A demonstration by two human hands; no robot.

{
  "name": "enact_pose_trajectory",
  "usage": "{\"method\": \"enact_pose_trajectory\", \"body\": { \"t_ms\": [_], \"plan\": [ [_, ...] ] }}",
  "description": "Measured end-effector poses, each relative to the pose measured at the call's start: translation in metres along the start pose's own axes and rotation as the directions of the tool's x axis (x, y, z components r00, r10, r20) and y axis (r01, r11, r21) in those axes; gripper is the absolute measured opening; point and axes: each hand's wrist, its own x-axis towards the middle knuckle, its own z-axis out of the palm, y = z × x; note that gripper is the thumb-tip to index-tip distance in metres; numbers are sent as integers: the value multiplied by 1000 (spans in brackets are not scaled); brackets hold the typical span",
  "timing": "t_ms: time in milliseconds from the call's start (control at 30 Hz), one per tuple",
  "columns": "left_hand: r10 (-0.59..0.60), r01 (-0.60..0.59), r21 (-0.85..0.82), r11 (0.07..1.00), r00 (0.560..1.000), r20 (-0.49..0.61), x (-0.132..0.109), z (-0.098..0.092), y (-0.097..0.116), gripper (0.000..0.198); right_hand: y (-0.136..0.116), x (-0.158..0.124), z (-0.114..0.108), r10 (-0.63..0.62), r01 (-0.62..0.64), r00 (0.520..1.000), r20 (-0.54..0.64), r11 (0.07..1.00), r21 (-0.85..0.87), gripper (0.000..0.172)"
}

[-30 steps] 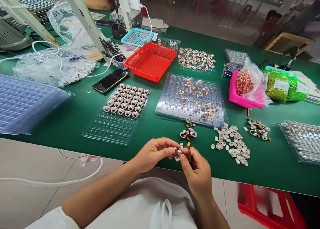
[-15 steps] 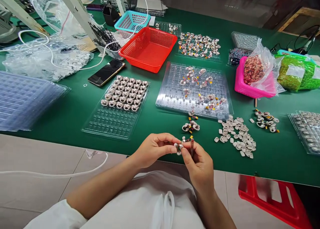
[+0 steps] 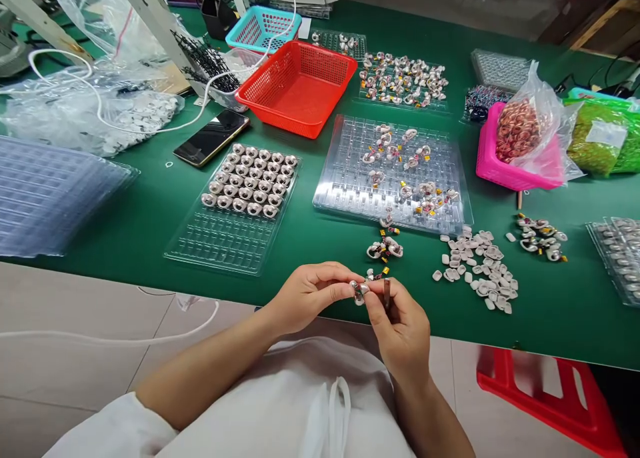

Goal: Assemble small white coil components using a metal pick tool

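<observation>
A small silvery earbud shell [image 3: 359, 292] is pinched between the fingertips of both hands, just over the table's front edge. My left hand [image 3: 307, 298] grips it from the left with thumb and forefinger. On the other side, my right hand [image 3: 400, 325] closes on it, with a slim brown stick [image 3: 387, 293] also tucked between its fingers. Just beyond the fingertips lie earbud pieces with yellow tabs [image 3: 385, 248]. Loose pale shell covers [image 3: 477, 268] are spread to the right. Fingers hide part of the held shell.
A clear tray with rows of shells [image 3: 250, 181] lies left of centre, near a phone [image 3: 213, 138]. Stacked clear trays [image 3: 330, 185] bear more pieces. Beyond are a red basket [image 3: 300, 115] and a blue basket [image 3: 240, 35]; a pink basket [image 3: 487, 165] stands right. A white cable [image 3: 187, 128] crosses the left side.
The shell has turned slightly between my fingertips, its dark opening now showing less. Both hands stay closed on it, and the view has shifted a little.
</observation>
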Motion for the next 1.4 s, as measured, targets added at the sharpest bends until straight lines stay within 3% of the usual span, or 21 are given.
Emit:
{"method": "enact_pose_trajectory", "body": {
  "t_ms": [267, 467, 633, 767, 833, 967, 1200, 1400],
  "plan": [
    [96, -102, 201, 974, 995, 42, 0, -2, 1, 19, 1, -1, -2, 26, -26, 1000, 5, 1000, -14, 11],
    [150, -166, 292, 942, 986, 74, -3, -3, 4, 20, -2, 1, -2, -27, 28, 1000, 10, 999, -45, 10],
    [168, -192, 361, 913, 981, 96, -3, -3, 6, 21, 1, 1, -1, -178, 176, 984, -2, 976, -131, 16],
    [173, -207, 391, 897, 977, 122, -2, -5, 6, 22, 7, 2, 0, -380, 376, 925, 20, 905, -200, 33],
    [192, -221, 390, 894, 975, 112, -2, -5, 5, 22, 9, 2, 1, -426, 419, 905, 17, 882, -214, 35],
    [219, -219, 356, 909, 975, 40, -2, 0, 1, 21, 13, 0, 3, -371, 361, 928, -19, 911, -198, 30],
    [206, -152, 290, 945, 964, -166, -6, 13, 3, 11, 22, -7, 4, -235, 233, 969, -77, 972, -26, 24],
    [293, -263, 303, 916, 955, -57, -7, 10, 9, 8, 23, -7, 7, -181, 188, 978, -100, 980, 70, 21]
  ]
}}
